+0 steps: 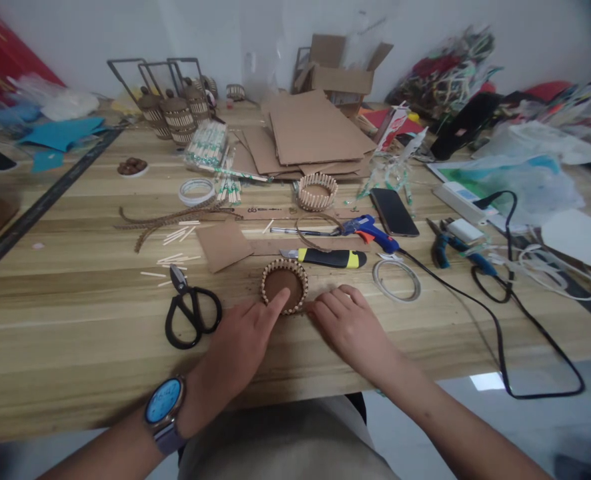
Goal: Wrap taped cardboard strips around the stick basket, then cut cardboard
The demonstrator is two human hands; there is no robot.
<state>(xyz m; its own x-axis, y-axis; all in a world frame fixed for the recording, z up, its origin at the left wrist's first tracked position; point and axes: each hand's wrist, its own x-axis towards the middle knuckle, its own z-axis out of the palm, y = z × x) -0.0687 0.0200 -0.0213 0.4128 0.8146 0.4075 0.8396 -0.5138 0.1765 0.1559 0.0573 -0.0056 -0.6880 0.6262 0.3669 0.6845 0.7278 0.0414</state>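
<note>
A small round basket (pixel 264 280), with a brown base and a wall of short wooden sticks, sits upright on the table before me. My left hand (pixel 240 340), wearing a watch, grips its near side with one finger reaching inside the rim; the other fingers are partly hidden. Just right of the basket, my right hand (pixel 348 323) rests low with its fingertips drawn together by the wall. What it pinches, perhaps the end of a thin strip, is too small to tell. Black-handled scissors (pixel 191 308) lie left of the basket, and a yellow-and-black utility knife (pixel 330 258) lies behind it.
Behind the knife lie a blue glue gun (pixel 370 230) with a trailing black cord, a phone (pixel 394 212) and another stick ring (pixel 317 192). Tape rolls (pixel 397 279), loose sticks (pixel 175 259), cardboard sheets (pixel 320 130), pliers (pixel 443 247) and lidded stick baskets (pixel 179 120) stand around.
</note>
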